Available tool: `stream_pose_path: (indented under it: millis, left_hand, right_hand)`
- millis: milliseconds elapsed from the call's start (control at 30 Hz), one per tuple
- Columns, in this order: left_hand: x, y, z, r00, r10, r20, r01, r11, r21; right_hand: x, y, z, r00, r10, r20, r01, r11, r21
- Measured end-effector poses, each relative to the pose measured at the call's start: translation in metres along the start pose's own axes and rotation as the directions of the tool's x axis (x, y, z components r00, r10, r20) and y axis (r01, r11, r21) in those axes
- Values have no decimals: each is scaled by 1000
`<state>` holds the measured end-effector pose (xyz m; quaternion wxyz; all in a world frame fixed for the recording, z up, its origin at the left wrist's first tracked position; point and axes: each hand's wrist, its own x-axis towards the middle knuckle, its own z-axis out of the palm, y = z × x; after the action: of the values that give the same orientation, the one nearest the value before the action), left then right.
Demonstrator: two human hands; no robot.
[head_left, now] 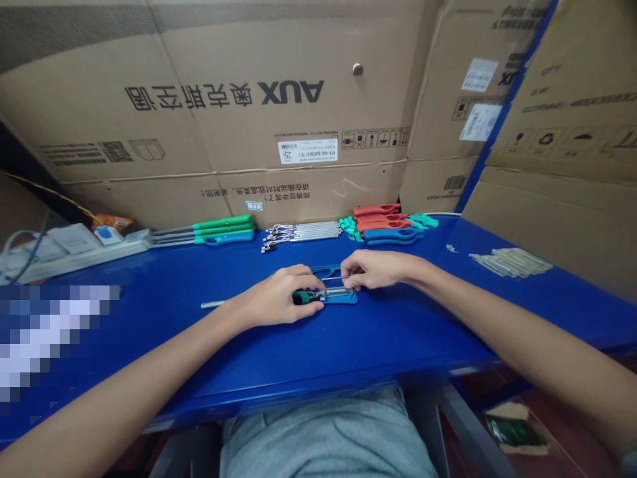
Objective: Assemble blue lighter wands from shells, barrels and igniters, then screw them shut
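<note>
A blue lighter handle half (351, 299) lies on the table with a clear tube-like part and a green and black piece (300, 297) in it. My left hand (283, 293) is closed over its left end, thumb at the front and fingers behind. A thin metal tube (213, 305) sticks out to the left past that wrist. At the right end, my right hand (361, 269) pinches with its fingertips; a fine line like a wire runs to them, but what they grip is too small to make out. Just behind both hands lies another blue handle half (326, 271).
Along the back are long lighters with green and blue handles (223, 229), metal tubes with wires (313, 231), red and blue handle shells (385, 222) and small green pieces (351, 228). Clear slim parts (512, 262) lie right, a power strip (74, 255) left. Cardboard (223, 53) walls the back.
</note>
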<state>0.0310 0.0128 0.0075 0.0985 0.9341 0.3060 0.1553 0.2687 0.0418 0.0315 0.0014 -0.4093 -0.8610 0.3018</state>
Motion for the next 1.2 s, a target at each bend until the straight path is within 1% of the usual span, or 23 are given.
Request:
stream_pose_path:
  millis: [100, 167, 367, 467, 567, 733, 933, 1200]
  left_hand:
    - [0, 0, 0, 1000, -5, 6, 5, 1000, 0]
    - [0, 0, 0, 1000, -3, 6, 3, 1000, -1]
    - [0, 0, -1, 1000, -3, 6, 3, 1000, -6]
    - [0, 1, -1, 1000, -3, 10, 3, 1000, -3]
    - [0, 1, -2, 1000, 2, 10, -2, 1000, -2]
    - [0, 0, -2, 1000, 7, 8, -7, 1000, 5]
    - [0, 0, -2, 1000, 8, -23, -7, 1000, 11]
    - [1, 1, -1, 997, 54, -53, -55, 998, -9]
  right_hand:
    - [-5, -9, -1, 999, -51, 8, 52, 982, -180]
    - [-8, -15, -1, 998, -53, 25, 58, 965, -255]
    - [-14, -29, 2, 999, 39, -4, -37, 924, -379]
    - [-15, -31, 4, 999, 41, -23, -47, 907, -419]
    - [-14, -31, 4, 1000, 10, -26, -19, 914, -405]
    - [-14, -28, 4, 999, -1, -32, -10, 941, -338]
    - [-14, -24, 4, 998, -43, -41, 28, 952, -306]
    - [-14, -22, 3, 998, -45, -35, 33, 959, -282]
